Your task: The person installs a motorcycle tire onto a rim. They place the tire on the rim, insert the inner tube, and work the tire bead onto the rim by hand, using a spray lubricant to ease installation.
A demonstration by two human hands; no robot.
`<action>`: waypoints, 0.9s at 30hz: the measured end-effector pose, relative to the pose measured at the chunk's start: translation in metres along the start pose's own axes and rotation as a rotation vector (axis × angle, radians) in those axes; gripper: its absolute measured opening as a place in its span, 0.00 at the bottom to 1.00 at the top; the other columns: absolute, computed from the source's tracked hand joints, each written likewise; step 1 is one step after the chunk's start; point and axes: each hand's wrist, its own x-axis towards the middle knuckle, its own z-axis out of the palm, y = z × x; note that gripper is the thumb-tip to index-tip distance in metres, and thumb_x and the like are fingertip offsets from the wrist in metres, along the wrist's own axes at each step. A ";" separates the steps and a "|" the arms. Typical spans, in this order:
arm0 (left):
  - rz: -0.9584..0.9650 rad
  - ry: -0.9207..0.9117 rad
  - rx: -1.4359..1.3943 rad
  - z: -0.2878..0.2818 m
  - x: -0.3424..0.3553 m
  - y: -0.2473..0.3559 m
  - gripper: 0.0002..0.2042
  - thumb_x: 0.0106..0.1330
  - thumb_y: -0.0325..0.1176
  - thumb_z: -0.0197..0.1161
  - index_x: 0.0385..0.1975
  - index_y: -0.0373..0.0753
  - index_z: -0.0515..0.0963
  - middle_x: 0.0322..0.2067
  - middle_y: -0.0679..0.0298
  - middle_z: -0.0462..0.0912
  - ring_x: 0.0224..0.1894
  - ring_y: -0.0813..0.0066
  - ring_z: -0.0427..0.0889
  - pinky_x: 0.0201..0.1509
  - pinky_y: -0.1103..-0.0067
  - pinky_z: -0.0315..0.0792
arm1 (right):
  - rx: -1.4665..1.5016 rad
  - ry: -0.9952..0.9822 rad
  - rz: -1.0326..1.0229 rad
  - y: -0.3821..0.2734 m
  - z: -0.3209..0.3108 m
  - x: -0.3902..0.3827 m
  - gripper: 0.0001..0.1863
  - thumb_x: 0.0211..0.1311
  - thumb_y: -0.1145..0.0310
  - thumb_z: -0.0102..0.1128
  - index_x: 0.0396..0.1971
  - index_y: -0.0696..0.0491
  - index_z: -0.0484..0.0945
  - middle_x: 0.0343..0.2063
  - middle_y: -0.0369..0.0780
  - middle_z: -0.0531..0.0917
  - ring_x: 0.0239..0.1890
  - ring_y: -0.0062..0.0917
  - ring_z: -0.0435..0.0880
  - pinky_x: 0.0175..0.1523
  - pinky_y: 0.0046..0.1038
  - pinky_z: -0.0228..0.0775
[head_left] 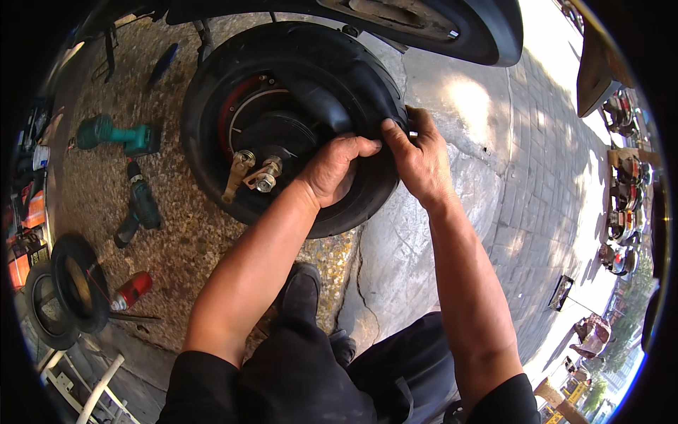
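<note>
A black scooter tire (385, 185) sits around a red-edged wheel hub (272, 134), below the dark body of a vehicle. A smooth black inner tube (318, 102) bulges out between tire and hub. My left hand (332, 169) is closed over the tire's near right sidewall, thumb stretched along it and fingers mostly hidden inside. My right hand (421, 162) grips the outer right side, its thumb pressing the tire and its fingers bent around the tread. On the axle, a nut (265, 184) and brass-coloured metal plates (237, 177) stick out toward me.
To the left lie a green cordless tool (116, 134) and a cordless drill (143, 203). Lower left are two loose tires (81, 283) and a red spray can (132, 290). The vehicle's dark bodywork (459, 28) overhangs the wheel. Parked motorbikes (625, 205) line the far right.
</note>
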 end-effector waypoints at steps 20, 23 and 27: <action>0.236 0.044 -0.087 0.008 -0.019 -0.010 0.18 0.66 0.33 0.60 0.55 0.38 0.78 0.54 0.65 0.81 0.60 0.72 0.75 0.71 0.71 0.64 | -0.007 0.023 -0.005 0.003 0.000 -0.001 0.33 0.62 0.49 0.68 0.55 0.64 0.77 0.47 0.57 0.85 0.53 0.50 0.84 0.59 0.41 0.74; 0.129 0.031 0.033 0.003 0.006 0.000 0.11 0.64 0.32 0.63 0.45 0.38 0.82 0.44 0.69 0.83 0.50 0.79 0.79 0.61 0.77 0.69 | -0.021 0.048 -0.032 0.001 0.004 0.000 0.32 0.63 0.50 0.67 0.54 0.64 0.77 0.45 0.56 0.85 0.51 0.51 0.84 0.58 0.42 0.75; 0.167 0.043 0.003 0.011 -0.002 -0.002 0.09 0.65 0.33 0.65 0.41 0.38 0.83 0.40 0.70 0.84 0.45 0.81 0.78 0.57 0.78 0.70 | 0.086 0.022 -0.055 0.006 0.001 -0.002 0.32 0.62 0.52 0.69 0.54 0.64 0.77 0.45 0.57 0.85 0.51 0.49 0.85 0.57 0.41 0.75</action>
